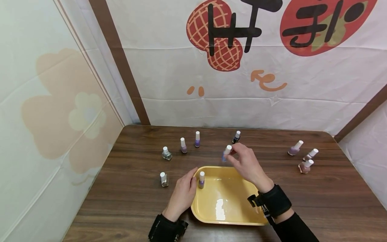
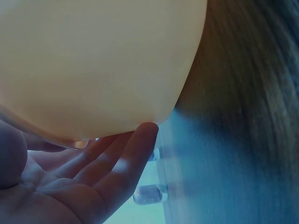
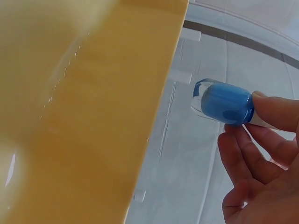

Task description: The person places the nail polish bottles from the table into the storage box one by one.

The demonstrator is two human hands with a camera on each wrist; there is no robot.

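Observation:
My right hand pinches a blue nail polish bottle by its white cap, thumb against fingers. That bottle hangs just beyond the far rim of the yellow tray. Inside the tray, in its far left corner, a purple nail polish bottle stands upright. At the tray's left side my left hand grips the rim. The left wrist view shows the fingers of that hand against the tray's outer wall. Behind the right hand, a dark nail polish bottle is partly hidden.
Left of the tray and behind it stand a clear glittery bottle, another glittery bottle, a mauve bottle and a violet bottle. Three bottles, one of them purple, lean at the right. A printed cloth hangs behind the wooden table.

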